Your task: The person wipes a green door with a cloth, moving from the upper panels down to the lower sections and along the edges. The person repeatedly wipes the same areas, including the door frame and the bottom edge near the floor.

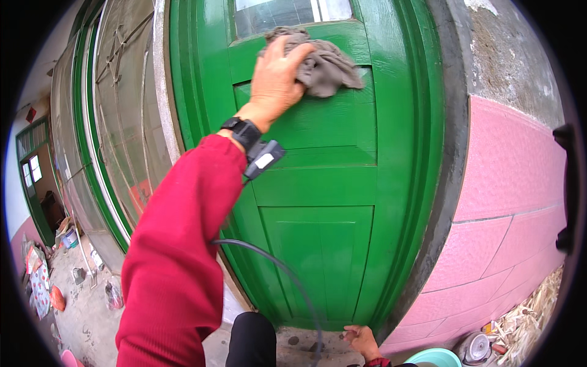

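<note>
A crumpled grey-brown cloth (323, 69) lies against the green wooden door (316, 183), just under its glass pane (284, 16). My left hand (277, 75) presses on it with fingers bent into the folds; the cloth's loose end hangs to the right, slightly blurred. A black strap with a small device (263, 158) is round the left wrist, below a red sleeve. Low down, near the door's bottom right corner, my right hand (362, 340) holds nothing that I can see, its fingers partly spread and a little bent.
Left of the door stands a screened door with metal bars (124, 91). Pink tiles (509, 169) cover the wall on the right. A light green basin (433, 358), a round metal item (476, 347) and dry husks (527, 316) are at lower right. A black cable (284, 266) hangs from my left arm.
</note>
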`<state>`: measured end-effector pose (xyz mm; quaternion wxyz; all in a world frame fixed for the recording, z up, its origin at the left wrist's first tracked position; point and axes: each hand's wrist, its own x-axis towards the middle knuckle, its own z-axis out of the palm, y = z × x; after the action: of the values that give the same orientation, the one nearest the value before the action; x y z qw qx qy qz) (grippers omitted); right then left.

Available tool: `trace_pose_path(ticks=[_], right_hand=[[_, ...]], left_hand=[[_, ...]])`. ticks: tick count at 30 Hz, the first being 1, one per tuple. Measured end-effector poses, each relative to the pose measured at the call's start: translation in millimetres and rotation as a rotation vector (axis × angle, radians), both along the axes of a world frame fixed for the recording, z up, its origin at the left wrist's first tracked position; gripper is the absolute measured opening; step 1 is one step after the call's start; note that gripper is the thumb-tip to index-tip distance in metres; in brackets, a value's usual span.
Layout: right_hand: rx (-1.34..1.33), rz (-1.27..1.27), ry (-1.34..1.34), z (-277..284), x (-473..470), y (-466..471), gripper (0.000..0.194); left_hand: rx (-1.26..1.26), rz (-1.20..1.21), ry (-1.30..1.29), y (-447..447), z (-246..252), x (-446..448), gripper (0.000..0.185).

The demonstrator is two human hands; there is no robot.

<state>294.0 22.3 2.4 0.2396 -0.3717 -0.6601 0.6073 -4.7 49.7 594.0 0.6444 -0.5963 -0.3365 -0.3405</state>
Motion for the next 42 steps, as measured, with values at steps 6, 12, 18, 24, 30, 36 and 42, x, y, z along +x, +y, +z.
trace_pose_path(ticks=[6, 12, 18, 24, 30, 36, 42], right_hand=[[0.043, 0.060, -0.093, -15.6, 3.1, 3.3, 0.033], [0.127, 0.098, -0.082, -23.1, -4.4, -5.5, 0.035], [0.089, 0.153, -0.098, -5.6, -12.2, -15.9, 0.039], [0.057, 0.089, -0.039, 6.1, -2.3, -15.8, 0.038], [0.252, 0.094, 0.018, -12.6, -2.3, -15.0, 0.037], [0.225, 0.029, -0.065, -0.7, 10.5, -15.3, 0.036], [0.278, 0.024, 0.006, 7.1, 12.5, -17.8, 0.038]], left_hand=[[0.118, 0.073, -0.315, -67.3, -33.4, -84.1, 0.057], [0.206, 0.043, -0.461, -35.7, -4.9, -65.0, 0.046], [0.025, -0.006, -0.101, 47.1, 17.9, 59.2, 0.055], [-0.125, -0.111, -0.050, 74.4, 40.0, 126.2, 0.048], [-0.263, -0.202, 0.162, 78.3, -54.7, 130.2, 0.045], [-0.681, -0.037, 0.479, 44.6, -201.1, 128.9, 0.030], [-0.692, -0.043, 0.439, 40.5, -184.9, 120.6, 0.034]])
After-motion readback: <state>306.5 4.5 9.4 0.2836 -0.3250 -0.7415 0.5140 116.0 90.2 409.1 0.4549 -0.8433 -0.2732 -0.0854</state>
